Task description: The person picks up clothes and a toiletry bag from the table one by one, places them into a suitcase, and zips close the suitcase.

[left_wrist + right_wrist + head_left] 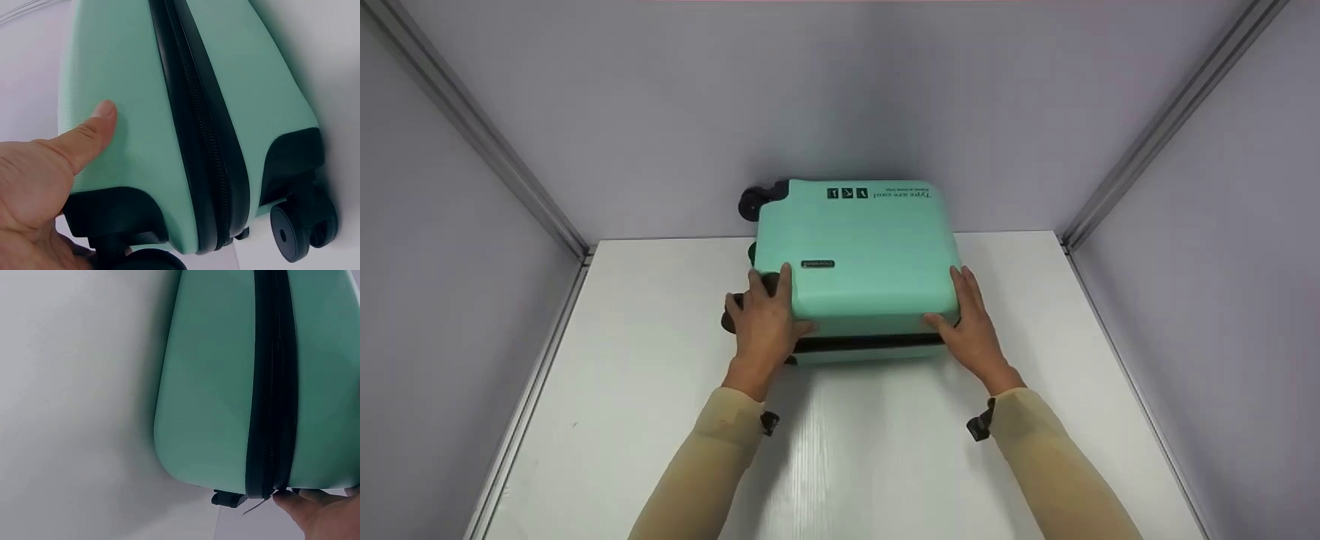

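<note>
Left hand (765,322): grasping the wheeled end of the green suitcase (877,240), fingers around the corner beside the black wheels (752,204). Suitcase: on the white table (660,412), near the back panel (840,90). Right hand (971,334): grasping the opposite end, thumb on the near side.

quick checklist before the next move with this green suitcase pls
1. Left hand touching suitcase at its wheeled end: ok
2. Right hand touching the opposite end: ok
3. Suitcase broad face up: ok
4. Zipper closed along the near side: ok, looks closed
5. Suitcase fully resting on table: cannot tell, underside hidden
6. Upper wheel clear of back wall: cannot tell
</note>
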The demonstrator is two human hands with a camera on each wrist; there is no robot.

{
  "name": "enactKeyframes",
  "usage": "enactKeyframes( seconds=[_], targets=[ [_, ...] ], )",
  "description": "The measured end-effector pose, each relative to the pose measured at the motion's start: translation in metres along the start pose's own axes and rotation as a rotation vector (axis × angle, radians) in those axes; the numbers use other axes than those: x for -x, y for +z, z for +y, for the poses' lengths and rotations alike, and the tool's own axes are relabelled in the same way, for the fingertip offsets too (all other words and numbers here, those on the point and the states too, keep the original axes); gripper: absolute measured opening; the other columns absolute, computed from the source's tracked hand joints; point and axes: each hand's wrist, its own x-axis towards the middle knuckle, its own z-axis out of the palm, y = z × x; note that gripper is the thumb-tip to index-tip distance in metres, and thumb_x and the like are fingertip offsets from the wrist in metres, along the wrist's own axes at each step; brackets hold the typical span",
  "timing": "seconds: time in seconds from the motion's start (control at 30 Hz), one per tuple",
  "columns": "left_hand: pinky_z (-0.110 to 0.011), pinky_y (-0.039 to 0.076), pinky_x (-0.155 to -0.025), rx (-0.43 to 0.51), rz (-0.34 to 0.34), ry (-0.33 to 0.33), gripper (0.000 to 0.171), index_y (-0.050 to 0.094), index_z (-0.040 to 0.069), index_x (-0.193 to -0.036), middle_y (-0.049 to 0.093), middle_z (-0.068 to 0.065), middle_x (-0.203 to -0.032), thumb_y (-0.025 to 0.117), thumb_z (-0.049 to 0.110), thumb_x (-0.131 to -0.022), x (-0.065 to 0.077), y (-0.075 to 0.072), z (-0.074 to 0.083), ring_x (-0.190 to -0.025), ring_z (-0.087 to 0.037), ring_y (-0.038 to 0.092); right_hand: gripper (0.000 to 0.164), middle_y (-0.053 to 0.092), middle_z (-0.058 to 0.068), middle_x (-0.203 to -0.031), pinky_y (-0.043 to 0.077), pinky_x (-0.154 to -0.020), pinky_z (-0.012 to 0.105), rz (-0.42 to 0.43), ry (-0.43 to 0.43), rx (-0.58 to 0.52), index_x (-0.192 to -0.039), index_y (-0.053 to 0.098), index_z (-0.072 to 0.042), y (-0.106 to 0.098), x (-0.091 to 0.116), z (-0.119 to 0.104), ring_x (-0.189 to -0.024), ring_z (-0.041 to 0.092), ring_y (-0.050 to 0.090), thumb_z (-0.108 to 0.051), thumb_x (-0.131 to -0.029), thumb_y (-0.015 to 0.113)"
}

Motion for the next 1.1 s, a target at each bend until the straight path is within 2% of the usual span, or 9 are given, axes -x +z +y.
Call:
enactKeyframes(
  seconds=[0.23,0.4,0.73,0.83,0.93,1.0,1.1],
  targets=[
    [-0.074,0.024,-0.12,0.003,-0.029,0.006,0.113,0.035,0.012,-0.166,0.03,-0.044,-0.159,0.095,0.046,-0.076,-0.015,0.003,-0.003,-0.135,-0.054,0.054,0.097,0.0,0.01,-0.179,0.025,-0.125,0.063,0.004,0.003,0.011,-0.172,0.008,-0.027,0.002,-0.008,0.0,-0.164,0.037,0.011,-0.056,-0.1,0.067],
    [-0.073,0.023,-0.121,-0.001,-0.05,-0.005,0.114,0.034,0.013,-0.166,0.03,-0.044,-0.159,0.094,0.048,-0.076,-0.023,0.007,0.001,-0.136,-0.054,0.054,0.098,0.0,0.011,-0.179,0.024,-0.125,0.064,-0.003,0.022,0.023,-0.172,0.008,-0.026,-0.001,-0.014,0.004,-0.164,0.038,0.011,-0.055,-0.1,0.068],
    [-0.072,0.022,-0.122,-0.022,-0.079,-0.03,0.115,0.031,0.014,-0.167,0.027,-0.044,-0.161,0.093,0.049,-0.076,-0.03,0.008,0.003,-0.137,-0.053,0.054,0.099,0.0,0.01,-0.179,0.022,-0.126,0.063,0.011,0.036,-0.018,-0.172,0.007,-0.028,0.001,-0.018,0.005,-0.164,0.037,0.01,-0.058,-0.099,0.067],
    [-0.072,0.021,-0.123,-0.018,-0.087,-0.029,0.115,0.03,0.014,-0.168,0.026,-0.044,-0.162,0.093,0.049,-0.077,-0.03,0.008,0.003,-0.138,-0.054,0.053,0.093,0.001,0.01,-0.179,0.021,-0.126,0.063,0.008,0.026,-0.045,-0.172,0.01,-0.027,-0.001,-0.019,0.007,-0.164,0.036,0.009,-0.048,-0.102,0.068],
    [-0.073,0.02,-0.122,-0.004,-0.101,-0.028,0.115,0.029,0.014,-0.168,0.024,-0.045,-0.162,0.092,0.048,-0.079,-0.03,0.006,0.003,-0.139,-0.055,0.05,0.081,0.003,0.011,-0.178,0.024,-0.126,0.063,-0.005,0.023,-0.106,-0.172,0.013,-0.024,-0.006,-0.02,0.008,-0.163,0.036,0.011,-0.024,-0.105,0.059],
    [-0.074,0.02,-0.122,0.001,-0.116,-0.033,0.115,0.028,0.013,-0.168,0.023,-0.045,-0.162,0.092,0.048,-0.08,-0.03,0.005,0.004,-0.14,-0.056,0.048,0.079,0.007,0.012,-0.178,0.028,-0.124,0.062,-0.021,0.049,-0.143,-0.172,0.014,-0.021,-0.011,-0.022,0.01,-0.161,0.037,0.018,-0.012,-0.102,0.051],
    [-0.074,0.018,-0.122,0.008,-0.133,-0.044,0.114,0.028,0.013,-0.168,0.021,-0.045,-0.163,0.091,0.048,-0.081,-0.031,0.002,0.005,-0.143,-0.057,0.044,0.076,0.019,0.014,-0.175,0.035,-0.121,0.059,-0.041,0.119,-0.167,-0.171,0.015,-0.015,-0.019,-0.025,0.014,-0.155,0.039,0.032,-0.004,-0.1,0.041]
  ],
)
